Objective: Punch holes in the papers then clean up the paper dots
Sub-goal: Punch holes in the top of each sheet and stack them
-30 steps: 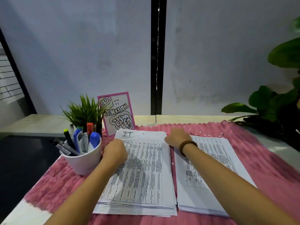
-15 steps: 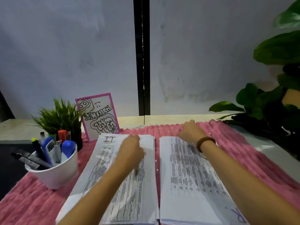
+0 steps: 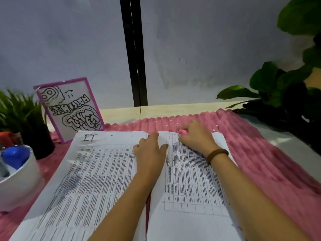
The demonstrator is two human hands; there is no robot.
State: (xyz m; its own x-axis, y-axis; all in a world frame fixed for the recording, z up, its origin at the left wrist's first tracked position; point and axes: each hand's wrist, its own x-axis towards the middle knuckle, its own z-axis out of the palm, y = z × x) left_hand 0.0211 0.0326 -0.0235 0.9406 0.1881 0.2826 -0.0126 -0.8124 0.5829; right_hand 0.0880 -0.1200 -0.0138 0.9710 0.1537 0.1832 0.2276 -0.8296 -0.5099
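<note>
left hand [image 3: 149,151]: shifted to gap between white printed paper stacks [image 3: 90,173], grip open
right hand [image 3: 195,137]: reached white paper dots [image 3: 217,125], grip unclear
stage: cleanup likely starting

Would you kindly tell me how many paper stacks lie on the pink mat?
2: the left stack, marked IT, and the right stack beside it; none seems hidden.

Two hands: left hand [image 3: 149,150], right hand [image 3: 194,136]. Two paper stacks under the fingers: left stack [image 3: 83,180], right stack [image 3: 191,188]. Paper dots [image 3: 177,122] just past the right fingertips — too small to count. One framed card [image 3: 69,108], one white cup [image 3: 19,180], two plants — grassy plant [image 3: 19,108], leafy plant [image 3: 278,87].
</note>
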